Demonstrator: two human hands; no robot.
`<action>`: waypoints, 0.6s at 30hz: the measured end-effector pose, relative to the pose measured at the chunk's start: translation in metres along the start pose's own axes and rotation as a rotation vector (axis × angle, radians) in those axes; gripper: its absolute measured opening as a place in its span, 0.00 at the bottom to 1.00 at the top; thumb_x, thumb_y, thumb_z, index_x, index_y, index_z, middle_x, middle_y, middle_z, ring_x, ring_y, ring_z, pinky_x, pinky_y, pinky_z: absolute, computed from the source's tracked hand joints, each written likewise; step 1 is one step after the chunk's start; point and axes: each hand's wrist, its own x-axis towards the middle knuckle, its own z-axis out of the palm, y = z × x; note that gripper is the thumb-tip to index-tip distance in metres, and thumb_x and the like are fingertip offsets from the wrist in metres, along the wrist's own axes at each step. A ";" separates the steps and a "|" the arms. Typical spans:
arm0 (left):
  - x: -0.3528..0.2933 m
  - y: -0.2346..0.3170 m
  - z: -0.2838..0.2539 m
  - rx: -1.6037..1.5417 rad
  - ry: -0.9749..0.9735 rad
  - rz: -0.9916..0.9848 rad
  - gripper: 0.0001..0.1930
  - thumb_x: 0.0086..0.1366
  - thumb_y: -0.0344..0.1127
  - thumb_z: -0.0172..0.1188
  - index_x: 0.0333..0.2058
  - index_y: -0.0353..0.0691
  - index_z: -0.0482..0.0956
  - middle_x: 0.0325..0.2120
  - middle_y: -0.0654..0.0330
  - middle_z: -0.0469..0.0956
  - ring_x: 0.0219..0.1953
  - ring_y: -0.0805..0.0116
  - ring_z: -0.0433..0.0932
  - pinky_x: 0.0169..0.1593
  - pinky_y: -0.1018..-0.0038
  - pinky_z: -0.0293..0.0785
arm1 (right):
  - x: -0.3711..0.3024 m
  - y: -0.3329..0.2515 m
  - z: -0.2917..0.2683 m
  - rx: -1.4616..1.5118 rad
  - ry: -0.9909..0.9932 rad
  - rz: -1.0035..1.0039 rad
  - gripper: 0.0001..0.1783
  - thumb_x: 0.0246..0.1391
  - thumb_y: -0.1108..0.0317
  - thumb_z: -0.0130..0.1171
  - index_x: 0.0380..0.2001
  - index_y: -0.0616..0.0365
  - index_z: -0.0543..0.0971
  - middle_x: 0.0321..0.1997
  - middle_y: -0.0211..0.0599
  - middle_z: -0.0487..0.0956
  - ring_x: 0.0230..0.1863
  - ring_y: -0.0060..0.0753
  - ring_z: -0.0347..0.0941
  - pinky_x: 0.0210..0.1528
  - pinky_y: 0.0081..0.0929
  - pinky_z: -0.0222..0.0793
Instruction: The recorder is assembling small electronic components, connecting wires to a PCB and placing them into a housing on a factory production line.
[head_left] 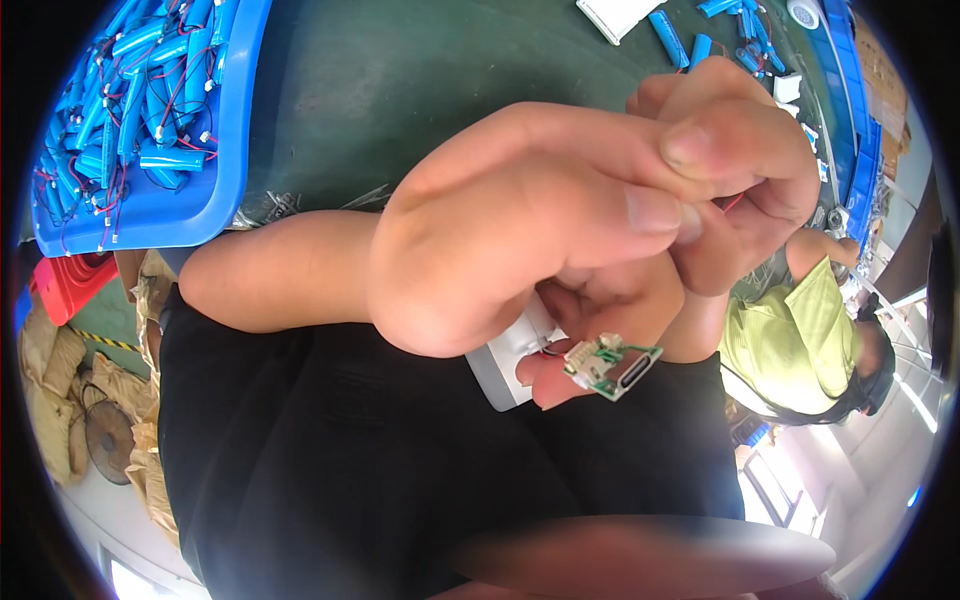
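As I saw it, a hand could have crossed the dark green tabletop [330,90] between the blue plastic tray [233,130] and the person's bare left hand [520,215]. That hand and the bare right hand [750,165] (fingertips crowded together) blocked the middle; loose blue cylindrical batteries [668,38] obstructed the far right.

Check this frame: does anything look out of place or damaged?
No clear damage. Mildly odd: several blue batteries lie loose at far right on the green table, outside the blue tray heaped with others. The green circuit board below the left hand shows bare beside the white casing.
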 end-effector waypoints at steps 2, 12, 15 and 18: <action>-0.001 -0.001 0.001 0.103 0.045 0.039 0.21 0.74 0.36 0.37 0.27 0.29 0.71 0.17 0.56 0.74 0.22 0.73 0.72 0.26 0.78 0.65 | 0.003 0.000 0.004 0.015 0.014 0.029 0.18 0.56 0.71 0.67 0.49 0.61 0.77 0.29 0.33 0.69 0.21 0.17 0.53 0.22 0.22 0.49; 0.002 -0.004 -0.001 -0.039 0.006 0.037 0.20 0.74 0.35 0.37 0.27 0.30 0.70 0.17 0.55 0.74 0.22 0.72 0.72 0.26 0.79 0.65 | 0.003 -0.006 0.012 0.054 0.070 0.095 0.18 0.57 0.68 0.68 0.49 0.59 0.77 0.29 0.32 0.68 0.21 0.16 0.51 0.23 0.22 0.48; 0.003 -0.007 -0.007 0.006 -0.037 0.077 0.18 0.75 0.35 0.36 0.31 0.29 0.70 0.17 0.54 0.73 0.21 0.72 0.72 0.25 0.78 0.64 | 0.006 -0.004 0.010 0.058 0.028 0.096 0.18 0.57 0.68 0.68 0.49 0.58 0.77 0.29 0.33 0.68 0.21 0.17 0.52 0.22 0.22 0.48; 0.005 -0.012 -0.010 -0.003 -0.119 0.117 0.18 0.75 0.36 0.36 0.32 0.29 0.70 0.17 0.53 0.72 0.21 0.71 0.72 0.23 0.78 0.64 | 0.002 -0.007 0.010 0.053 0.056 0.126 0.18 0.58 0.66 0.69 0.48 0.58 0.77 0.29 0.33 0.69 0.20 0.17 0.53 0.22 0.22 0.48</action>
